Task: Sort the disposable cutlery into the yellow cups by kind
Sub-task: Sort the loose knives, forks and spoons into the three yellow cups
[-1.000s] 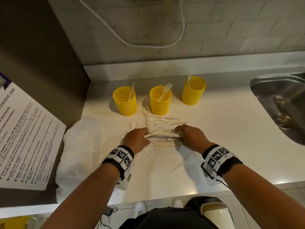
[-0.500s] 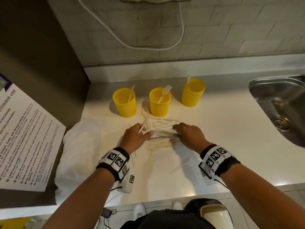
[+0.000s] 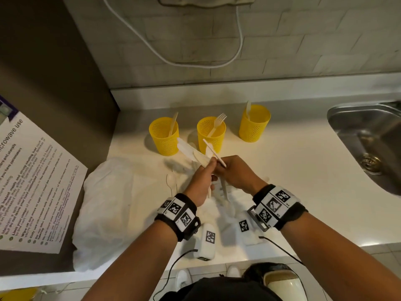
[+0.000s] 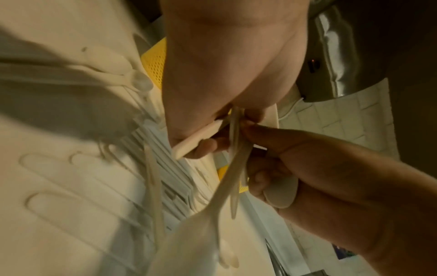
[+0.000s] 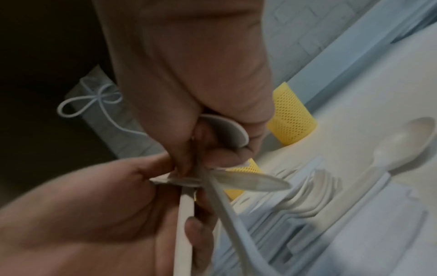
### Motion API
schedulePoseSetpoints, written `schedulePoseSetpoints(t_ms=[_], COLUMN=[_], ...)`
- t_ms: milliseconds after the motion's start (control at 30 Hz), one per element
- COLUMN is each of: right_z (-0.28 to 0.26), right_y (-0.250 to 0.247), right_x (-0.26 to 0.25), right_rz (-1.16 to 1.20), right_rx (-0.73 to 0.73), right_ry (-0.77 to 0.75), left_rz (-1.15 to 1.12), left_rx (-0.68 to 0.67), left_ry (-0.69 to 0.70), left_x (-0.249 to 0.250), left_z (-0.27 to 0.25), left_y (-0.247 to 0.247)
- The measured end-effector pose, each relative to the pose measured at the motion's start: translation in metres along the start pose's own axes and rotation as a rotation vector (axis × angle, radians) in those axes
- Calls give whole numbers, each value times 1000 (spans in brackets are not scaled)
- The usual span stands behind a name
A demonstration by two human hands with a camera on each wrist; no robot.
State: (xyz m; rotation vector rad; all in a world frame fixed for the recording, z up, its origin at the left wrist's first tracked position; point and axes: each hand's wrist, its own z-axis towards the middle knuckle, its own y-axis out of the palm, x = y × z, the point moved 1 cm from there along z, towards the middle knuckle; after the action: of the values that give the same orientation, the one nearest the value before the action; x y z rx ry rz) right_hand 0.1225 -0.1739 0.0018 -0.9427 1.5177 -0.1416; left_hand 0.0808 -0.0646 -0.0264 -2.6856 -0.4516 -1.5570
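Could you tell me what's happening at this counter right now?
A person is sorting white disposable cutlery into three yellow cups standing in a row on the counter. Both hands are raised together above the loose pile: the left hand and the right hand each grip pieces from a small bunch of cutlery, apparently separating them. Each cup already holds at least one piece; the middle one shows a fork.

Warm, dim indoor light in the head view; glare brightens the near edge of the tabletop (image 3: 282,240), and the hands throw soft shadows across it. Straight lines bow toward the frame edges — wide-angle distortion. Both wrist views are dim and smeared with motion blur — the right one bluish, the left one yellowish.
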Motion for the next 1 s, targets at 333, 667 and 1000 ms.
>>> schedulePoseSetpoints(t_ms=[333, 667, 1000], right_z=[-4, -1, 10], right_y=[-2, -27, -22], right_x=[6, 12, -9], right_rz=[30, -411, -668], right_rx=[107, 115, 217], right_ry=[-10, -343, -613], left_rz=[-348, -213, 143], left_rx=[-22, -47, -53], left_ry=[15, -60, 26], left_x=[4, 19, 24], left_z=[8, 12, 9], left_y=[-14, -34, -36])
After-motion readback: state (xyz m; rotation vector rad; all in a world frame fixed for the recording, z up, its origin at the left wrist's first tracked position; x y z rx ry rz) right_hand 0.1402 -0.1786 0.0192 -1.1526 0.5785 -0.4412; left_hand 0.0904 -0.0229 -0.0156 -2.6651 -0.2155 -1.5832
